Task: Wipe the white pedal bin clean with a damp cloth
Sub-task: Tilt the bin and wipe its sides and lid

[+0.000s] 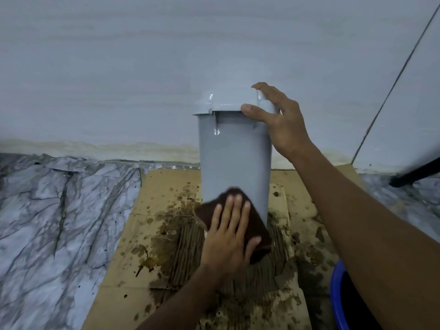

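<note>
The white pedal bin (234, 153) stands upright on stained cardboard, its body wet and shiny, its domed lid closed. My right hand (273, 117) grips the right edge of the lid, thumb on the rim and fingers over the top. My left hand (229, 232) lies flat on a dark brown cloth (258, 236), pressing it against the lower front of the bin near its base. The bin's foot and pedal are hidden behind the cloth and my hand.
Wet, brown-spattered cardboard (166, 234) covers the floor under the bin. A marble-patterned sheet (59, 222) lies to the left. The white wall (142, 67) is right behind the bin. A blue basin rim (338, 294) sits at the lower right, and a dark bar (414, 175) crosses the right edge.
</note>
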The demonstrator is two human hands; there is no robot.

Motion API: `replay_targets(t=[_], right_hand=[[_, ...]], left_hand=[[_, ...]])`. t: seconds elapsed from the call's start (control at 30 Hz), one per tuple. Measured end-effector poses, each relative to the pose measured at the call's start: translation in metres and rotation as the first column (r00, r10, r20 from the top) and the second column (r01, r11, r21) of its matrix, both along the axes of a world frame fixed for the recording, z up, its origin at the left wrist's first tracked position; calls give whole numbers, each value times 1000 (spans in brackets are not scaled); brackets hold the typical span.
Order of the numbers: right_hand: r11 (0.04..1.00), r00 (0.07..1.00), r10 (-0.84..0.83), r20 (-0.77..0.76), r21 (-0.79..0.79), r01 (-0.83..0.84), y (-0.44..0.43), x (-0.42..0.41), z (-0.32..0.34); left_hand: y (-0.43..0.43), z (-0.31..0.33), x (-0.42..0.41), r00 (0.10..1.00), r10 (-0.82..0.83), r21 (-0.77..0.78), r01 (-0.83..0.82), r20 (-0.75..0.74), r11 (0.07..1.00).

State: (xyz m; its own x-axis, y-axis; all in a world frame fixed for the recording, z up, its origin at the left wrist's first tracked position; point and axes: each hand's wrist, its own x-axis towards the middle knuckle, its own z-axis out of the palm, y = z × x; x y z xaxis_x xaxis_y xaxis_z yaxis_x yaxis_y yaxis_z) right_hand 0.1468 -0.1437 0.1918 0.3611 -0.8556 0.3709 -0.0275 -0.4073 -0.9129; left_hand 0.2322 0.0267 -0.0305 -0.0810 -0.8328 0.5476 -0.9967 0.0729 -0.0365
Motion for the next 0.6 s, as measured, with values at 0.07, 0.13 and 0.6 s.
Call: replay_targets(t=[0.07,0.13,0.6], right_hand=[[1000,1000,8,20,-3,-8,1,-2,-2],[1000,999,7,33,-6,-7,2,-4,-4],[1000,1000,3,6,-15,-3,3,0,-2]], left_hand=[[15,-25,1,989,-52,43,47,138,998],[11,-19,8,965,-124,51,115,230,992],[-55,97,9,920,111,-221,-205,-375,953]])
